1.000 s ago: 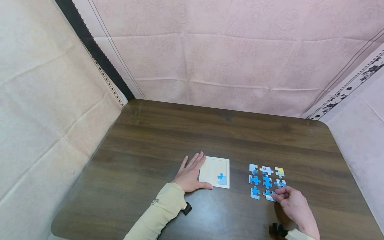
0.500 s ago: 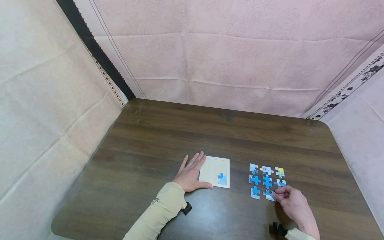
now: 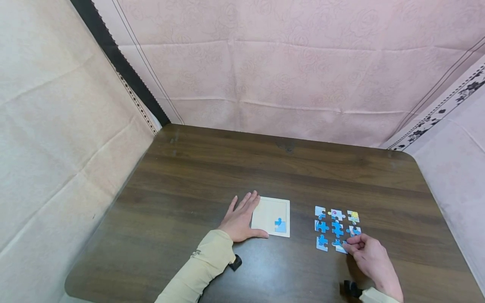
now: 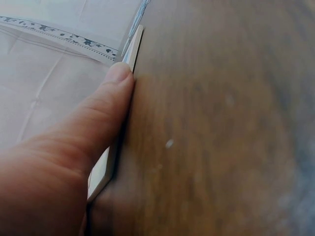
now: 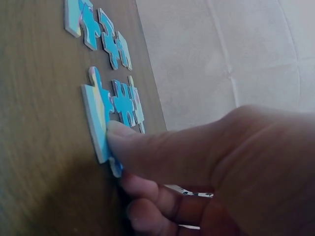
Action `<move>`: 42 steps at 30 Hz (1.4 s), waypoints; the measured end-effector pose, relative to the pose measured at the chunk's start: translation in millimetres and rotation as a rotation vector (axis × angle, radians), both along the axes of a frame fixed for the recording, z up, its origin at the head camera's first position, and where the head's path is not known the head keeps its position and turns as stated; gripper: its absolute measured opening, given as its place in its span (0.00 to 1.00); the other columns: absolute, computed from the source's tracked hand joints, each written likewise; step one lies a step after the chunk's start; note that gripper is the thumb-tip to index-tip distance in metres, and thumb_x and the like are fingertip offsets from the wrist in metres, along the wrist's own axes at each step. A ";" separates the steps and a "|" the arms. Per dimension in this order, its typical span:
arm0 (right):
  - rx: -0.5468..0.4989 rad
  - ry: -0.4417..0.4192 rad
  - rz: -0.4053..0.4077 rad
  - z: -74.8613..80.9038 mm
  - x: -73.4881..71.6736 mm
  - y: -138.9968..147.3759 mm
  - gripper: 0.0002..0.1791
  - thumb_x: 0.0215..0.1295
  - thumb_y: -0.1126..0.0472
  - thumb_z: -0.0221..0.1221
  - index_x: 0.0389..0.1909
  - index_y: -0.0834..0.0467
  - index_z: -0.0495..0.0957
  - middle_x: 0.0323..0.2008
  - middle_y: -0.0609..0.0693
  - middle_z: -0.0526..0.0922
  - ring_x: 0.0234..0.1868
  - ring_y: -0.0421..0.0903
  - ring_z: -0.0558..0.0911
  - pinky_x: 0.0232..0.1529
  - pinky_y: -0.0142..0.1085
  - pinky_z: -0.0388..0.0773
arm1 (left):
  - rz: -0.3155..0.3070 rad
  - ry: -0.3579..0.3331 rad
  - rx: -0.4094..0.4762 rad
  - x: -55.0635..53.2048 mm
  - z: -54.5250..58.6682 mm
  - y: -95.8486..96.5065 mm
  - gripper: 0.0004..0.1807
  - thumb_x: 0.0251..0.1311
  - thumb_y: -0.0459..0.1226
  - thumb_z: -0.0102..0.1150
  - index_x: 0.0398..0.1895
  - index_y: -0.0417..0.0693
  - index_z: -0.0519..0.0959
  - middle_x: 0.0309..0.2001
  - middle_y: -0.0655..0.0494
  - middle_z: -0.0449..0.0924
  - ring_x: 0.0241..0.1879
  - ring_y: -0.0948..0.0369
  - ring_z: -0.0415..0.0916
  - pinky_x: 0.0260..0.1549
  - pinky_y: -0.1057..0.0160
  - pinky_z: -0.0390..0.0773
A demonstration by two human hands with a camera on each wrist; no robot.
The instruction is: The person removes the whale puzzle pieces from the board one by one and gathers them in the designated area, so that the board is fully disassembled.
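Note:
My left hand (image 3: 240, 221) rests with spread, straight fingers along the left side of a pale square puzzle tray (image 3: 263, 216). Its thumb (image 4: 108, 101) presses the tray's near edge in the left wrist view. One blue puzzle piece (image 3: 280, 226) lies in the tray's lower right corner. To the right, my right hand (image 3: 369, 254) pinches the right end of a blue-and-white puzzle piece (image 3: 339, 245) in the nearest row. In the right wrist view the thumb (image 5: 147, 147) lies on that piece (image 5: 97, 125), with curled fingers beside it; the fingertips behind it are partly hidden.
Several other loose pieces (image 3: 337, 228) lie in rows on the dark wooden table (image 3: 227, 164), close around my right hand. Pale cloth (image 3: 284, 84) hangs behind the table and along both sides.

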State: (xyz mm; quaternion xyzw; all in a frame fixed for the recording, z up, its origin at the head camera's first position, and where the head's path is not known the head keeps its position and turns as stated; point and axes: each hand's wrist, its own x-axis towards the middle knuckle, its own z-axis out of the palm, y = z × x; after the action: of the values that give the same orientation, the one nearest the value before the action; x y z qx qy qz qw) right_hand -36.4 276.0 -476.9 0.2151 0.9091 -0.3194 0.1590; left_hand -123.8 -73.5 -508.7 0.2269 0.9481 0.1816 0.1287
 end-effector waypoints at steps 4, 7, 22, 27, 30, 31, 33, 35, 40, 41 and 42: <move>0.009 0.009 0.012 0.9 0.8 -0.6 0.14 0.64 0.59 0.64 0.42 0.66 0.78 0.31 0.52 0.81 0.32 0.49 0.75 0.33 0.41 0.72 | -0.002 0.004 -0.002 0.5 0.2 0.1 0.64 0.44 0.73 0.59 0.78 0.51 0.46 0.78 0.60 0.37 0.76 0.61 0.34 0.72 0.48 0.34; 0.010 0.004 0.010 1.2 0.8 -1.2 0.13 0.64 0.59 0.64 0.42 0.65 0.78 0.31 0.53 0.80 0.32 0.49 0.74 0.32 0.40 0.72 | -0.003 0.005 -0.005 1.0 0.2 0.3 0.64 0.44 0.73 0.58 0.78 0.51 0.46 0.78 0.60 0.37 0.76 0.61 0.34 0.72 0.48 0.34; 0.019 -0.008 -0.014 1.8 0.4 -4.5 0.13 0.64 0.61 0.64 0.42 0.65 0.77 0.32 0.55 0.79 0.33 0.51 0.73 0.31 0.39 0.72 | 0.003 -0.002 -0.022 1.2 -2.0 0.6 0.64 0.44 0.74 0.57 0.78 0.53 0.45 0.78 0.61 0.35 0.76 0.63 0.32 0.72 0.49 0.32; 0.027 0.015 -0.015 3.1 -0.2 -7.6 0.13 0.62 0.64 0.64 0.43 0.66 0.75 0.33 0.56 0.78 0.34 0.51 0.74 0.31 0.39 0.73 | 0.006 -0.002 -0.018 1.3 -2.3 0.5 0.64 0.44 0.74 0.57 0.78 0.53 0.45 0.78 0.61 0.36 0.76 0.63 0.33 0.72 0.49 0.32; 0.029 0.054 0.002 3.5 0.6 -8.0 0.12 0.61 0.66 0.64 0.42 0.65 0.75 0.33 0.55 0.78 0.33 0.50 0.74 0.32 0.39 0.74 | 0.004 -0.003 -0.014 1.2 -2.2 0.5 0.64 0.43 0.74 0.57 0.78 0.52 0.45 0.78 0.61 0.36 0.76 0.62 0.33 0.72 0.49 0.32; 0.027 0.068 0.001 3.8 1.0 -8.2 0.11 0.61 0.66 0.64 0.42 0.65 0.75 0.33 0.55 0.78 0.33 0.50 0.74 0.32 0.39 0.74 | 0.003 -0.004 -0.014 1.2 -2.1 0.5 0.64 0.43 0.74 0.57 0.78 0.52 0.45 0.78 0.61 0.36 0.76 0.62 0.33 0.72 0.49 0.32; 0.025 0.104 -0.004 4.6 1.8 -8.4 0.11 0.62 0.66 0.63 0.42 0.65 0.75 0.32 0.55 0.79 0.33 0.50 0.74 0.31 0.39 0.74 | 0.000 -0.007 -0.013 1.0 -1.6 0.6 0.64 0.44 0.74 0.57 0.78 0.52 0.45 0.78 0.61 0.35 0.76 0.62 0.33 0.72 0.49 0.31; 0.021 0.126 -0.026 5.5 2.3 -9.4 0.10 0.63 0.64 0.62 0.42 0.65 0.75 0.32 0.55 0.79 0.33 0.50 0.74 0.29 0.38 0.74 | -0.002 -0.004 -0.009 0.9 -1.2 0.5 0.64 0.44 0.74 0.57 0.78 0.52 0.45 0.78 0.60 0.36 0.76 0.62 0.33 0.72 0.49 0.32; 0.029 0.163 -0.075 8.9 0.6 -14.0 0.14 0.67 0.59 0.61 0.45 0.65 0.74 0.33 0.56 0.79 0.33 0.51 0.74 0.26 0.36 0.75 | -0.005 0.010 0.004 0.7 -0.3 -0.2 0.64 0.44 0.73 0.58 0.78 0.51 0.46 0.78 0.59 0.37 0.76 0.60 0.35 0.72 0.47 0.34; 0.031 0.169 -0.079 9.5 0.1 -15.6 0.14 0.67 0.58 0.61 0.45 0.65 0.74 0.33 0.56 0.79 0.33 0.51 0.74 0.26 0.36 0.75 | -0.007 0.012 0.004 0.6 -0.3 -0.4 0.64 0.44 0.73 0.58 0.78 0.50 0.46 0.78 0.59 0.37 0.76 0.60 0.35 0.72 0.47 0.34; 0.034 0.179 -0.078 10.1 -0.5 -17.3 0.15 0.67 0.57 0.61 0.45 0.65 0.74 0.33 0.56 0.79 0.33 0.51 0.74 0.27 0.36 0.75 | -0.008 0.014 0.003 0.5 -0.4 -0.5 0.64 0.45 0.73 0.58 0.78 0.50 0.46 0.78 0.59 0.37 0.76 0.60 0.35 0.72 0.47 0.35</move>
State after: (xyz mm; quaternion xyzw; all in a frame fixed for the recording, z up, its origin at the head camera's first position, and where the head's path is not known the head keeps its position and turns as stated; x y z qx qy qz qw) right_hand -36.9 258.6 -466.9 0.2236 0.9159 -0.3279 0.0607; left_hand -123.3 -74.0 -509.2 0.2324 0.9478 0.1808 0.1224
